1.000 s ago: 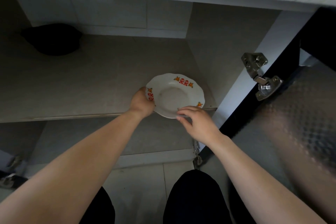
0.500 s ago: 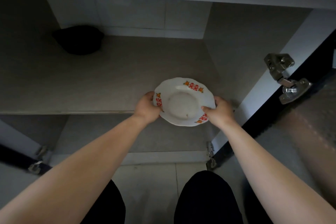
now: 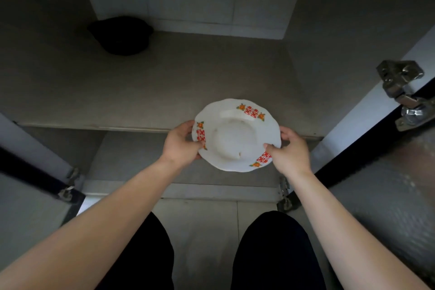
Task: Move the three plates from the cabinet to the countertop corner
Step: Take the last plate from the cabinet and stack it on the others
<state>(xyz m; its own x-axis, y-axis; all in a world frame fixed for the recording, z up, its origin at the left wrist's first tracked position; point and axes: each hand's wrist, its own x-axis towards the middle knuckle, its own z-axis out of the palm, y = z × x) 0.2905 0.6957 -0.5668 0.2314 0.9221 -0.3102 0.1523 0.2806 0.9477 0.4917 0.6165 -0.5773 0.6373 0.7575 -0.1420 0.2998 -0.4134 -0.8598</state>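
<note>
Grey cabinet shelf (image 3: pixel 164 92) beneath; both hands, left (image 3: pixel 180 146) and right (image 3: pixel 290 154), grip a white plate (image 3: pixel 235 134).

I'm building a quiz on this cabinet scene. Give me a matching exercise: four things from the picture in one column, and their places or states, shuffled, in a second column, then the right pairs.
Things:
1. white scalloped plate with red and orange motifs
2. black rounded object
3. silver metal hinge
4. left hand

Places or states:
A. at the back left of the shelf
B. grips the plate's left rim
C. held between both hands over the shelf's front edge
D. on the open door at the right

Pairs: 1-C, 2-A, 3-D, 4-B

The right hand holds the opposite rim.
</note>
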